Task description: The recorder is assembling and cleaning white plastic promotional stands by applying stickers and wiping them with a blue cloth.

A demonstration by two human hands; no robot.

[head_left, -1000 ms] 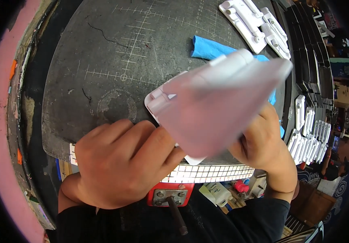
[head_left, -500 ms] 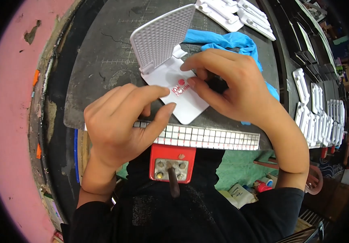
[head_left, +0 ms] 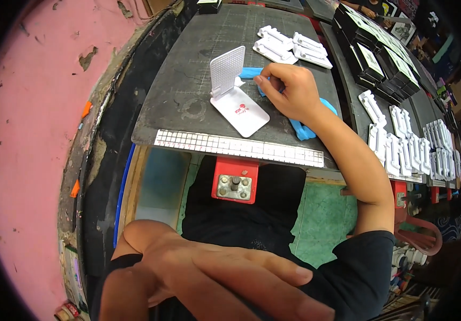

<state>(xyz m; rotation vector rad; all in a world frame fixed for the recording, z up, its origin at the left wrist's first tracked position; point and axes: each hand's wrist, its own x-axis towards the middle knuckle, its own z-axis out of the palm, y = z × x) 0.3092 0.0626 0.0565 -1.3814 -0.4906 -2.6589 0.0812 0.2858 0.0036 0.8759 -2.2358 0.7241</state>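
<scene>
A white folding phone stand (head_left: 249,120) lies on the dark worktable with its textured panel raised at the far end. A red print marks its flat part. My left hand (head_left: 203,273) is lifted close to the head view's lower edge, large in the picture, fingers stretched out and holding nothing visible. It is well apart from the stand. My right hand (head_left: 293,91) hovers just right of the stand, over a crumpled blue cloth (head_left: 304,131). Its fingers are curled in with thumb and index close together; what they hold, if anything, is hidden.
A white ruler (head_left: 241,145) runs along the table's front edge. Folded white stands (head_left: 295,48) lie at the back, and several more (head_left: 396,144) on the right-hand table. Dark boxes (head_left: 375,53) are stacked there. A red bracket (head_left: 236,179) sits below the edge.
My left hand has left the stand and come up close to the view. My right hand has drawn away from the stand to the right. The view has shifted, showing more of the tables.
</scene>
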